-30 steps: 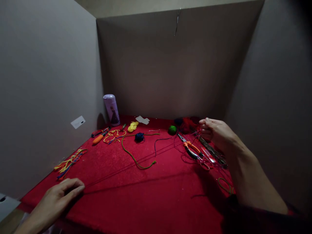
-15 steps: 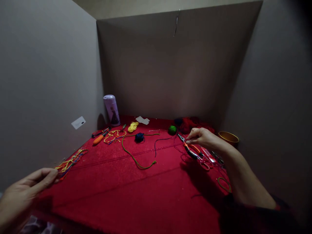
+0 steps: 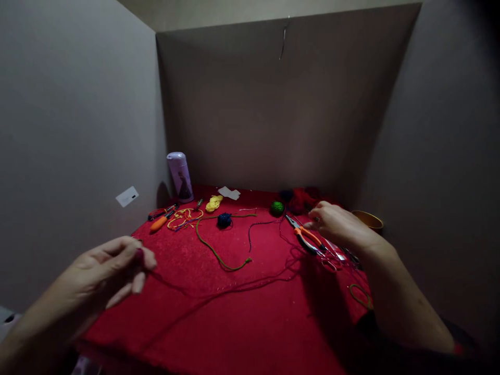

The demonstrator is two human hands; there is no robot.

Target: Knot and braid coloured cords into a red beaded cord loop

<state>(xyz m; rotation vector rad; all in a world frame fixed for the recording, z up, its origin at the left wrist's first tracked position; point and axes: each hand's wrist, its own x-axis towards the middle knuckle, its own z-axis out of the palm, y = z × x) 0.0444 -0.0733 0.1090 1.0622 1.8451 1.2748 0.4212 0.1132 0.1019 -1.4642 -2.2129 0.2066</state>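
My left hand (image 3: pixel 111 271) is raised over the cloth's left side, its thumb and forefinger pinched on dark magenta yarn (image 3: pixel 139 254). From it a slack strand (image 3: pixel 234 287) curves across the red cloth (image 3: pixel 187 333) towards the pliers. My right hand (image 3: pixel 332 221) hovers beside the orange-handled pliers (image 3: pixel 307 238), in front of a heap of red yarn (image 3: pixel 302 198). Its fingers are curled inward, and what lies in them is hidden. A green yarn ball (image 3: pixel 277 208) rests left of that hand. An olive cord (image 3: pixel 211 249) lies between the hands.
A lilac bottle (image 3: pixel 180 178) stands at the back left, near an orange-handled tool (image 3: pixel 159 224). Yellow yarn (image 3: pixel 214 203) and a navy yarn ball (image 3: pixel 224 220) lie mid-back. A golden bowl (image 3: pixel 367 220) and scissors (image 3: pixel 331 264) are on the right. Grey walls enclose the cloth.
My left hand has moved right and up; the multicoloured threads it held are out of sight. The stretched magenta strand has gone slack and dropped. My right hand has shifted slightly right.
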